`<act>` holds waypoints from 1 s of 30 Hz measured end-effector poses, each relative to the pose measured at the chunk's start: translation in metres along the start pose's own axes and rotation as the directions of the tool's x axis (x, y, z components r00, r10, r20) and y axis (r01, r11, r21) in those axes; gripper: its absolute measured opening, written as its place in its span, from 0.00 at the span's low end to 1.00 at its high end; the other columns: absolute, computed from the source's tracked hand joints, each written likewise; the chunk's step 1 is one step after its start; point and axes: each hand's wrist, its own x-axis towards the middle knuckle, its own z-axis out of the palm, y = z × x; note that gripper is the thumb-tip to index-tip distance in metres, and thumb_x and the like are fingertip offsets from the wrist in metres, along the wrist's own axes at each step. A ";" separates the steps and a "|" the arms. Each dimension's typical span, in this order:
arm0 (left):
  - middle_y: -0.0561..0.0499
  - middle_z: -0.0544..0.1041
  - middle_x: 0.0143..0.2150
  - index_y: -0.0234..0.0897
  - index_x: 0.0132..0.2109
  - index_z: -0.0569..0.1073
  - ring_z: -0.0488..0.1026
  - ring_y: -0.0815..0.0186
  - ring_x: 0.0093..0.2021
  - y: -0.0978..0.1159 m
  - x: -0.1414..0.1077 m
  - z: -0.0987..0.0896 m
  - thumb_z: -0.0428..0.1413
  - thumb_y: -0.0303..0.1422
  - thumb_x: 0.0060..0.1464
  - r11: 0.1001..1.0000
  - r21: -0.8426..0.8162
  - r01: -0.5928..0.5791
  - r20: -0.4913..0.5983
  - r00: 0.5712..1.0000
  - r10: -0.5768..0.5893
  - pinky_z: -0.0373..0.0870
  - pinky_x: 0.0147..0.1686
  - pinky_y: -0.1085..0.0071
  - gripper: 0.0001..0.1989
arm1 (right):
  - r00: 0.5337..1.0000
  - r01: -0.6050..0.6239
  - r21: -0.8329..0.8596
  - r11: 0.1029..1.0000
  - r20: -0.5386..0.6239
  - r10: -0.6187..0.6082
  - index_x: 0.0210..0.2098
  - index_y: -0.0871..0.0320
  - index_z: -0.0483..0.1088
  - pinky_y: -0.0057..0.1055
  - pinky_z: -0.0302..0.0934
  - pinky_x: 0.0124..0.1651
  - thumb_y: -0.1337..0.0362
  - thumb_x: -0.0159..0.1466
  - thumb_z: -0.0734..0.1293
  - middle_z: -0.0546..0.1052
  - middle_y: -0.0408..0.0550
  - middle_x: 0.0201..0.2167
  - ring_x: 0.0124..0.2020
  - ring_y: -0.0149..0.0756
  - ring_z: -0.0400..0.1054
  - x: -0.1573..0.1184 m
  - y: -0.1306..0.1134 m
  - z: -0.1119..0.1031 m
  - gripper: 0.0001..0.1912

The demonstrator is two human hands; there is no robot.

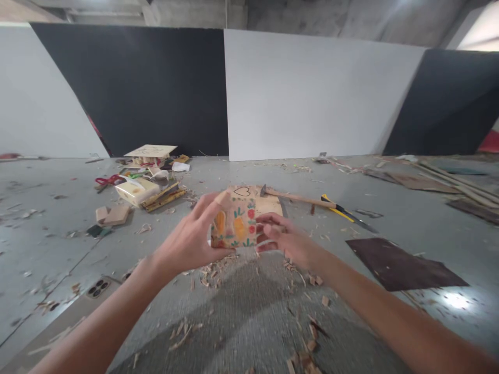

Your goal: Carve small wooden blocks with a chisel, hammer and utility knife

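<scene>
"Between the two hands, what is that?"

"It's a painted wooden piece (236, 224), held up in front of the wearer over the grey surface (241, 306). Its near face shows orange-yellow fruit shapes, round red ones along the right side and green leaves."

"Which hand has it?"

"The left hand (195, 231) is clamped on it: thumb along the bottom edge, fingers at the upper left corner. The right hand (290, 238) is at the right edge, its grip loose, fingers curved and apart. It's a bit blurred, so I can't tell whether those fingertips touch."

"And behind it?"

"A pale board (273, 206), partly hidden. The head of a hammer (304, 198) is at its far side, and the wooden handle runs off to the right. The far end of that handle meets a yellow and black tool (343, 212)."

"What about further out?"

"On the right, a dark brown sheet (403, 264) lies flat. Over on the left are wood blocks (114, 214), a pale box (136, 191) and something red-handled (108, 179). A phone (98, 288) lies near the left forearm, partly covered by it, and wood chips (212, 274) are scattered below the hands."
</scene>
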 end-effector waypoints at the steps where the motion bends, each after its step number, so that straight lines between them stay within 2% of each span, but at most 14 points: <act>1: 0.39 0.54 0.64 0.46 0.68 0.42 0.56 0.47 0.62 0.006 0.000 0.003 0.64 0.39 0.44 0.998 -0.055 -0.014 0.013 1.000 0.014 0.65 0.55 0.54 0.51 | 1.000 0.005 -0.013 1.000 -0.007 -0.005 0.46 0.52 0.68 0.38 0.70 0.39 0.54 0.55 0.72 0.73 0.51 0.45 0.41 0.40 0.71 -0.003 -0.002 0.006 0.22; 3: 0.40 0.52 0.65 0.47 0.67 0.43 0.56 0.46 0.62 0.015 0.002 0.009 0.66 0.38 0.42 0.976 -0.215 0.018 0.007 1.000 -0.017 0.66 0.55 0.54 0.52 | 0.998 0.014 -0.031 0.999 -0.055 -0.016 0.48 0.52 0.67 0.35 0.70 0.36 0.56 0.53 0.74 0.73 0.51 0.48 0.43 0.41 0.70 -0.008 -0.007 0.015 0.25; 4: 0.40 0.50 0.66 0.47 0.67 0.43 0.59 0.47 0.61 0.017 0.003 0.011 0.66 0.39 0.43 0.943 -0.327 0.066 -0.004 0.997 -0.071 0.69 0.52 0.55 0.52 | 0.997 0.017 -0.033 0.999 -0.077 -0.019 0.49 0.52 0.67 0.34 0.70 0.35 0.56 0.53 0.74 0.73 0.51 0.48 0.43 0.41 0.70 -0.009 -0.009 0.019 0.26; 6: 0.39 0.52 0.66 0.47 0.67 0.43 0.66 0.50 0.55 0.019 0.005 0.013 0.63 0.39 0.47 0.795 -0.578 0.186 0.029 0.978 -0.208 0.75 0.43 0.59 0.48 | 0.995 0.027 -0.033 0.999 -0.097 -0.030 0.49 0.54 0.67 0.34 0.71 0.33 0.57 0.53 0.74 0.74 0.52 0.46 0.42 0.42 0.71 -0.011 -0.013 0.022 0.26; 8: 0.38 0.61 0.62 0.43 0.66 0.49 0.72 0.56 0.47 0.017 0.008 0.013 0.59 0.38 0.53 0.589 -0.757 0.283 0.153 0.953 -0.261 0.77 0.36 0.64 0.39 | 0.995 0.038 -0.031 0.999 -0.088 -0.041 0.49 0.55 0.68 0.35 0.71 0.32 0.57 0.53 0.73 0.74 0.53 0.46 0.41 0.42 0.71 -0.011 -0.014 0.021 0.25; 10: 0.38 0.71 0.54 0.36 0.62 0.58 0.74 0.59 0.43 0.014 0.010 0.010 0.58 0.36 0.55 0.436 -0.831 0.344 0.263 0.935 -0.237 0.76 0.35 0.67 0.30 | 0.997 0.039 -0.015 0.999 -0.064 -0.040 0.49 0.55 0.68 0.35 0.71 0.31 0.57 0.55 0.73 0.74 0.53 0.45 0.41 0.42 0.71 -0.010 -0.014 0.019 0.24; 13: 0.39 0.76 0.47 0.31 0.57 0.66 0.76 0.61 0.41 0.011 0.011 0.008 0.57 0.34 0.56 0.318 -0.869 0.379 0.314 0.919 -0.237 0.75 0.37 0.69 0.24 | 0.997 0.067 0.020 0.998 -0.030 -0.067 0.47 0.55 0.70 0.34 0.71 0.32 0.57 0.57 0.71 0.75 0.51 0.42 0.39 0.39 0.70 -0.009 -0.012 0.017 0.20; 16: 0.39 0.76 0.47 0.32 0.56 0.68 0.76 0.61 0.42 0.010 0.011 0.008 0.57 0.34 0.56 0.246 -0.890 0.384 0.328 0.913 -0.241 0.75 0.38 0.68 0.22 | 0.994 0.104 0.043 0.994 -0.025 -0.103 0.44 0.54 0.72 0.34 0.71 0.32 0.56 0.59 0.70 0.74 0.48 0.39 0.36 0.37 0.70 -0.009 -0.012 0.015 0.15; 22: 0.40 0.76 0.48 0.35 0.56 0.69 0.76 0.60 0.41 0.010 0.009 0.012 0.58 0.34 0.55 0.170 -0.902 0.397 0.349 0.902 -0.255 0.74 0.40 0.66 0.21 | 0.994 0.113 0.025 0.993 0.001 -0.113 0.44 0.53 0.72 0.33 0.70 0.31 0.57 0.60 0.69 0.75 0.47 0.37 0.33 0.35 0.70 -0.012 -0.016 0.014 0.14; 30: 0.42 0.77 0.45 0.36 0.53 0.72 0.76 0.64 0.38 0.009 0.007 0.012 0.58 0.35 0.55 0.194 -0.883 0.428 0.365 0.884 -0.291 0.73 0.35 0.72 0.19 | 0.994 0.105 0.019 0.994 -0.028 -0.104 0.44 0.52 0.72 0.29 0.69 0.29 0.57 0.58 0.70 0.76 0.46 0.37 0.33 0.33 0.71 -0.012 -0.017 0.015 0.15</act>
